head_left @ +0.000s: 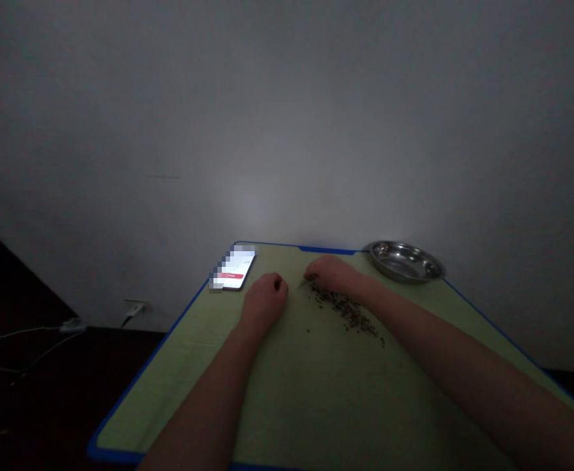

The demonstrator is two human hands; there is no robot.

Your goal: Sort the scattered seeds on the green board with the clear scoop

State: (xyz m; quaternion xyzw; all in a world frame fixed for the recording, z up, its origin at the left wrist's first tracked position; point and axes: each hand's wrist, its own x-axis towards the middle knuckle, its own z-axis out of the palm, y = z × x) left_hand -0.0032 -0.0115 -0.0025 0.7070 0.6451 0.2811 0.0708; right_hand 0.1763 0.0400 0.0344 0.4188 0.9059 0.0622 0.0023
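Note:
Many small dark bean-like or seed-like pieces [353, 314] lie in a loose, slanting spread on the pale green tabletop [287, 399]. Over the far end of the spread, my right hand [330, 273] is closed, fingertips down at the pieces. A thin, pointed greyish thing [303, 284] shows at those fingertips; it is too dim to name. My left hand [266, 297] rests on the table left of the spread, its fingers curled into a loose fist. Whatever that fist may hold is hidden.
A phone [233, 268] with a lit screen lies at the table's far left edge. At the far right corner stands a shallow metal bowl [407, 261]. A blue rim borders the table, which stands against a grey wall [287, 131]. White cables [36, 332] run at the left.

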